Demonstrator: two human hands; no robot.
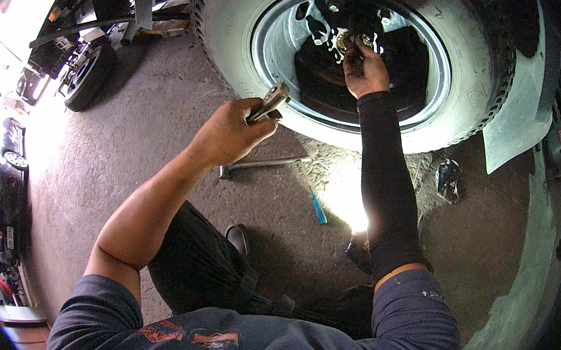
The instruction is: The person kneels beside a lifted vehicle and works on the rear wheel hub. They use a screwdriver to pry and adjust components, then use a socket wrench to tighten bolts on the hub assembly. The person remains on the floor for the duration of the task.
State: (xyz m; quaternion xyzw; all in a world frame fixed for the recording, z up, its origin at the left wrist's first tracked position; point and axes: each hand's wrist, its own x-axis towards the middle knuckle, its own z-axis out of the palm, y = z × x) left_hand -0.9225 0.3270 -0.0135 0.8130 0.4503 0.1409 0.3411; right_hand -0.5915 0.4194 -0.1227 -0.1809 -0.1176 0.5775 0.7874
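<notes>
A large wheel stands in front of me, its tire (230, 32) lit pale by a lamp and its metal rim (262, 52) open toward me. My left hand (229, 131) is closed around a metal ratchet wrench (275, 98), held just outside the tire's lower left. My right hand (367, 74), under a black sleeve, reaches inside the rim to the hub (341, 40). Its fingertips are pinched together at the hub's studs or nuts. Whatever they grip there is too small and hidden to name.
A long-handled metal bar tool (265, 163) lies on the concrete floor below the tire, near a blue screwdriver (318, 208). A lit flashlight (356, 246) shines beside my right forearm. A dark, shiny part (449, 180) rests to the right. A pale panel (520, 110) hangs at right.
</notes>
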